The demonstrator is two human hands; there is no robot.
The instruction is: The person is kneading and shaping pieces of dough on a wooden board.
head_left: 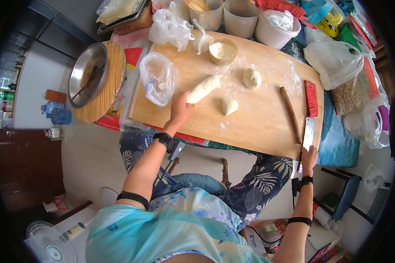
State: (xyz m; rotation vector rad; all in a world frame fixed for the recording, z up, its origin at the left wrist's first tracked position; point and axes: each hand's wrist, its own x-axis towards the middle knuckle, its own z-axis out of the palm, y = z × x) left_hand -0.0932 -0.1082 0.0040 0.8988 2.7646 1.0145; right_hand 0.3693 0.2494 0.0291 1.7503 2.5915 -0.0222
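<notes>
A pale dough roll lies at a slant on the wooden board. My left hand has hold of its near-left end, with the thumb on the side towards me. At the board's right edge, my right hand grips a cleaver where blade meets handle; its blade lies flat, pointing away from me. A cut dough piece sits right of the roll, and a rounded dough lump lies farther back. Beside the cleaver is a wooden rolling pin.
A red-bristled brush lies beyond the cleaver. Towards the back stands a bowl of flour, with plastic tubs behind it. An open plastic bag is left of the roll. A steel basin rests on a round reed mat.
</notes>
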